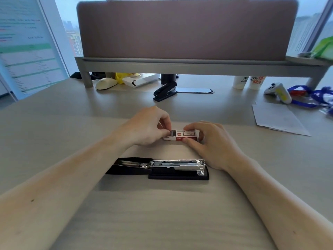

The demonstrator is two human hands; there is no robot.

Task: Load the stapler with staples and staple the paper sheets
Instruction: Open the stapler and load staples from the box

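A black stapler point(162, 168) lies flat on the desk near me, its top swung open to the left and its metal staple channel bare. Just beyond it sits a small red and white staple box point(185, 135) with its left end flap open. My right hand point(212, 143) grips the box's right end, thumb on its near side. My left hand point(149, 127) pinches a grey strip of staples point(173, 132) at the open end. White paper sheets point(277, 120) lie at the right of the desk.
A second black stapler point(164, 91) stands shut farther back, centre. Under the monitor riser point(180, 64) are a cream mouse point(106, 83), a white carton point(140, 80) and two cups point(248, 82). A white game controller point(278, 92) and blue lanyards point(313, 98) lie far right.
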